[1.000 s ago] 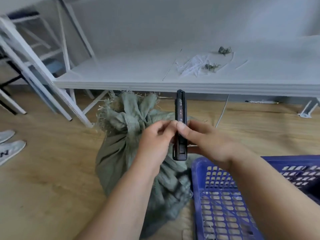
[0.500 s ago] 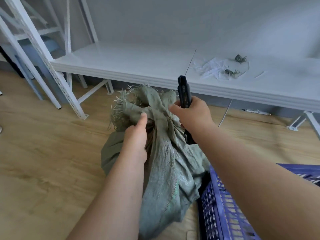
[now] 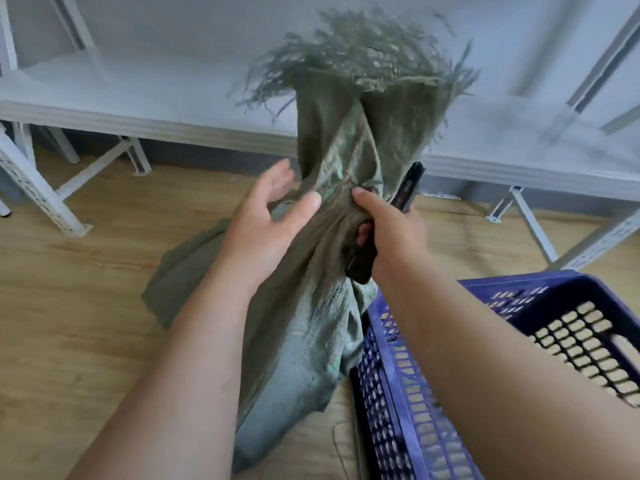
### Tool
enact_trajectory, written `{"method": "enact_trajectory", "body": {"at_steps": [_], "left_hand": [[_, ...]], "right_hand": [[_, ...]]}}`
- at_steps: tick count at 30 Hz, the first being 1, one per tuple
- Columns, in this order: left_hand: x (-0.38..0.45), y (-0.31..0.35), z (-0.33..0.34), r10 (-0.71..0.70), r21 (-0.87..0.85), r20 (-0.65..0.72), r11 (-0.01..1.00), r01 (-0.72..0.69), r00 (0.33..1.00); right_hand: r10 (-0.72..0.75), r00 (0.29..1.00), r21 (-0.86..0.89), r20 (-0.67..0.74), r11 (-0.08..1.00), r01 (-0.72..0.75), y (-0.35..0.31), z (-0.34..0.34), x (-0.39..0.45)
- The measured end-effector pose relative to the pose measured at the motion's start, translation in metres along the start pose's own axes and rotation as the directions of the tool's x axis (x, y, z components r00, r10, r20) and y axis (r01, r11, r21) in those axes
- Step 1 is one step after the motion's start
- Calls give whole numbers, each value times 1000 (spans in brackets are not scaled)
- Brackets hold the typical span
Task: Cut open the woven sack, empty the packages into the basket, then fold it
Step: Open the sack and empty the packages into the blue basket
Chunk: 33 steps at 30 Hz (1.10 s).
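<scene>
I see a light wooden plank floor (image 3: 86, 323) carrying everything here. The green woven sack (image 3: 304, 334) rests its lower part on the boards, its fabric spread out to the left, and the blue plastic lattice basket (image 3: 408, 393) stands on the floor just beside it on the right, touching the cloth. A thin loose thread (image 3: 337, 448) lies on the boards by the basket's near corner. White metal shelf legs (image 3: 45, 206) stand on the floor at the back.
</scene>
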<state>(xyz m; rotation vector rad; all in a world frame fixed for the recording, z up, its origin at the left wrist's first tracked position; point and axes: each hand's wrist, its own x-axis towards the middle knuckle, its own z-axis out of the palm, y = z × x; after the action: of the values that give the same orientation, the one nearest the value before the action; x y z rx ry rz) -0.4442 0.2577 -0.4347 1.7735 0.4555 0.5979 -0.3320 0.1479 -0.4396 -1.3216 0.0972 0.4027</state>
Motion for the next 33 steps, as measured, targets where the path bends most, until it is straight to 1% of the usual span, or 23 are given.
{"method": "enact_trajectory", "body": {"at_steps": [1, 3, 5, 8, 10, 12, 14, 16, 17, 18, 19, 20, 21, 22, 23, 24, 25, 26, 28, 29, 30, 32, 33], "left_hand": [[-2, -1, 7, 16, 178, 49, 984, -25, 999], [-6, -4, 33, 35, 494, 126, 864, -94, 991], [-9, -8, 71, 94, 653, 236, 722, -229, 967], [-11, -17, 131, 69, 730, 417, 569, -379, 906], [-15, -25, 167, 15, 751, 500, 491, -442, 866], [-25, -37, 196, -31, 779, 558, 365, -511, 829], [-32, -49, 217, -35, 794, 582, 237, -559, 812], [-35, -58, 229, -51, 790, 603, 177, -587, 796], [-36, -61, 232, -78, 774, 629, 157, -614, 773], [-38, -64, 234, -114, 747, 665, 121, -654, 738], [-39, -68, 236, -170, 713, 698, 75, -697, 695], [-43, -73, 238, -230, 658, 736, 20, -753, 637], [-48, -76, 239, -285, 597, 764, -27, -802, 579], [-52, -82, 239, -330, 564, 772, -39, -825, 544], [-56, -85, 239, -376, 575, 757, -6, -818, 535], [-58, -88, 239, -405, 623, 727, 50, -781, 554], [-58, -87, 238, -403, 695, 688, 129, -707, 604], [-56, -84, 237, -391, 755, 647, 208, -621, 655], [-54, -75, 234, -301, 780, 625, 286, -557, 720], [-55, -71, 232, -256, 789, 609, 294, -540, 751], [-57, -68, 229, -228, 811, 574, 296, -505, 787], [-57, -65, 226, -197, 848, 515, 259, -463, 834], [-55, -63, 226, -199, 863, 483, 276, -424, 853]], "right_hand": [[35, 999, 68, -38, 997, -32, 2, -15, 0], [101, 989, 168, -104, 982, -83, 6, -46, 0], [157, 972, 245, -174, 963, -111, 10, -78, 3], [204, 940, 312, -273, 943, -114, 22, -129, 12], [285, 903, 335, -321, 926, -173, 35, -158, 14], [415, 835, 331, -361, 894, -301, 49, -183, 12], [522, 749, 281, -408, 852, -441, 60, -206, 8], [546, 675, 236, -497, 833, -500, 63, -224, 1], [523, 663, 219, -535, 844, -490, 61, -228, -2], [469, 683, 204, -560, 877, -434, 57, -231, -5], [388, 731, 182, -562, 920, -348, 50, -230, -6], [284, 792, 143, -540, 959, -246, 41, -228, -8], [157, 859, 64, -488, 987, -145, 34, -224, -6], [35, 915, -69, -401, 995, -68, 27, -221, -3], [-43, 954, -226, -297, 974, -27, 25, -219, 1], [-51, 978, -368, -201, 929, -28, 27, -218, 7], [6, 992, -467, -127, 882, -65, 33, -218, 12], [101, 992, -520, -78, 845, -127, 42, -219, 16], [258, 964, -573, -56, 783, -243, 63, -220, 20], [286, 956, -569, -66, 776, -271, 71, -218, 19], [267, 960, -553, -82, 789, -267, 76, -216, 18], [143, 986, -566, -89, 807, -168, 78, -209, 15], [97, 993, -563, -73, 817, -121, 79, -205, 14]]}}
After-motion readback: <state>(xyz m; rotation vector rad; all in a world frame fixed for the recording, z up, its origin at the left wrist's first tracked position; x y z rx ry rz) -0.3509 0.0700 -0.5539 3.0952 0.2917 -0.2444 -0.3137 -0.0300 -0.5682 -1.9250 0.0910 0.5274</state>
